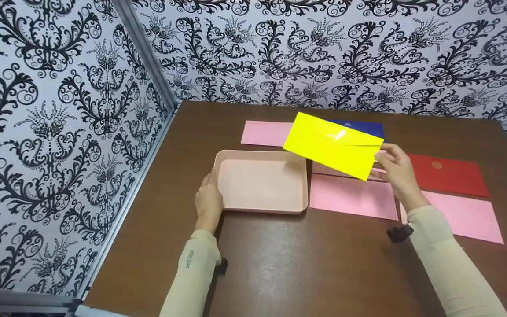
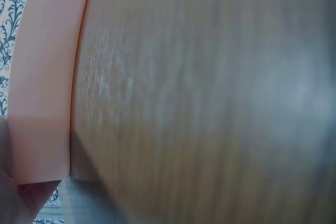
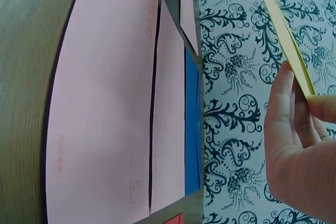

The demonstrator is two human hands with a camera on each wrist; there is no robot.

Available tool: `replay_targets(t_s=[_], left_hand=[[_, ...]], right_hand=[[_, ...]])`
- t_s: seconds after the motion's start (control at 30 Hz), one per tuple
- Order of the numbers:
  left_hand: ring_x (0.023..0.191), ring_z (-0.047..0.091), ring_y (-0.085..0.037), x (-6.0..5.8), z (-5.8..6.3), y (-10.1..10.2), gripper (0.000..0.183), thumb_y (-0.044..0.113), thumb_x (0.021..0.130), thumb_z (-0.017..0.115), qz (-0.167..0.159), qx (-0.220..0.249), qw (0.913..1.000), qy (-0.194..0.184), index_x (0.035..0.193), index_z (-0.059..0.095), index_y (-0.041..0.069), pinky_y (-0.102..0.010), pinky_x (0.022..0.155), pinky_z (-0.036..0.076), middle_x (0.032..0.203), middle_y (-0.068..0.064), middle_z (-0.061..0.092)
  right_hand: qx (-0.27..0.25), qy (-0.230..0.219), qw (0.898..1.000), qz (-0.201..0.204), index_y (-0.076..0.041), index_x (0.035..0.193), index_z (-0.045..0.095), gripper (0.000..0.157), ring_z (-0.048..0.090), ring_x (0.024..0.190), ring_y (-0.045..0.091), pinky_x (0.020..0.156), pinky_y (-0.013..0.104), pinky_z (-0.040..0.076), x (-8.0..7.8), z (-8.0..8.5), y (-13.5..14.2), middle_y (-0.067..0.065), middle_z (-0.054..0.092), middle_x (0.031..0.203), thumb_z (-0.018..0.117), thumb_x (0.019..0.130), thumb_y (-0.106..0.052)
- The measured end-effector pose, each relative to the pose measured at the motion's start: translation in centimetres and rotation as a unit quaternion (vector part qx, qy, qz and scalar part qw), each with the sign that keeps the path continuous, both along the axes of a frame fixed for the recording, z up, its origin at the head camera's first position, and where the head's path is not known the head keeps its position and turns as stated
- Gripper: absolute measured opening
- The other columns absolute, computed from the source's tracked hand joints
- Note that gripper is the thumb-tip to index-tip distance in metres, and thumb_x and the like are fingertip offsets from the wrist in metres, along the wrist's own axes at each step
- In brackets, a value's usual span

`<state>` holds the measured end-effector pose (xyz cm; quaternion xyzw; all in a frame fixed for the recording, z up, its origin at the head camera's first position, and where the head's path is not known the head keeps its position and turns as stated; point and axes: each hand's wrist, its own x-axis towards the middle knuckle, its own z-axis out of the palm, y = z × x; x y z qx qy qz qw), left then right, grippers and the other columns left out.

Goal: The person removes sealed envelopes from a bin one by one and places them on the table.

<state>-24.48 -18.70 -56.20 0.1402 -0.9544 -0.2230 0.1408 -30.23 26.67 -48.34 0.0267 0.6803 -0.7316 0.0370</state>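
Note:
My right hand [image 1: 398,171] pinches a glossy yellow envelope [image 1: 332,145] at its right end, thumb against fingers. The envelope is tilted and raised over the table, almost edge-on in the right wrist view. At the left side of a shallow pale pink tray [image 1: 262,185], my left hand [image 1: 209,200] holds the side wall. The left wrist view has the tray's outer wall [image 2: 47,77] close up, with part of the left hand [image 2: 8,182] at its corner. Nothing lies in the tray.
Several pink envelopes [image 1: 350,196] lie flat right of the tray, with one [image 1: 264,133] behind it. A blue envelope [image 1: 368,127] lies at the back, partly hidden by the yellow one. A red envelope [image 1: 451,176] with a gold emblem lies right. Patterned walls [image 1: 280,53] border the brown table [image 1: 288,264].

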Motion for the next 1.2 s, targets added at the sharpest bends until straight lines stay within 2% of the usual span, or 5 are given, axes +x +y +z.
replay_targets(t_s=[0.33,0.6,0.8,1.03,1.2], left_hand=[[0.098,0.070,-0.044,0.0,-0.1,0.0,0.051,-0.003,0.095,0.047,0.001,-0.005,1.0000,0.000,0.144,0.051,0.011,-0.054,0.080,0.058,0.135,-0.012,0.063],[0.090,0.071,-0.042,0.0,0.0,-0.1,0.055,-0.003,0.095,0.047,0.006,-0.008,0.9995,-0.030,0.148,0.047,0.012,-0.050,0.074,0.059,0.141,-0.008,0.060],[0.096,0.070,-0.043,0.0,-0.2,-0.2,0.056,-0.004,0.094,0.048,0.003,0.002,0.9998,-0.021,0.148,0.048,0.012,-0.052,0.078,0.058,0.140,-0.009,0.060],[0.096,0.070,-0.044,0.1,-0.1,-0.2,0.056,-0.005,0.094,0.048,0.004,0.006,0.9999,-0.014,0.147,0.049,0.012,-0.054,0.078,0.058,0.139,-0.010,0.061],[0.096,0.070,-0.044,0.0,-0.1,-0.2,0.058,-0.006,0.092,0.049,0.008,0.001,0.9998,-0.016,0.147,0.049,0.013,-0.054,0.080,0.058,0.139,-0.009,0.061]], right_hand=[[-0.026,-0.025,0.999,-0.029,-0.021,0.121,0.053,0.024,0.072,0.079,0.008,0.071,0.021,0.060,-0.3,0.6,2.0,-0.010,0.072,0.096,0.060,0.099,-0.018],[-0.070,-0.046,0.995,-0.056,-0.021,0.121,0.052,0.025,0.071,0.081,0.009,0.071,0.022,0.061,-0.4,1.2,3.6,-0.007,0.069,0.100,0.061,0.098,-0.018],[-0.089,-0.047,0.992,-0.072,-0.019,0.120,0.052,0.024,0.071,0.077,0.010,0.068,0.023,0.061,-0.5,1.5,4.7,-0.006,0.072,0.096,0.061,0.098,-0.017],[-0.071,-0.058,0.991,-0.093,-0.020,0.123,0.051,0.028,0.068,0.083,0.008,0.072,0.020,0.060,-0.8,1.5,6.2,-0.008,0.067,0.103,0.063,0.097,-0.022],[-0.109,-0.070,0.985,-0.114,-0.020,0.121,0.051,0.029,0.066,0.082,0.010,0.071,0.022,0.060,-1.0,1.7,7.4,-0.004,0.063,0.106,0.064,0.096,-0.019]])
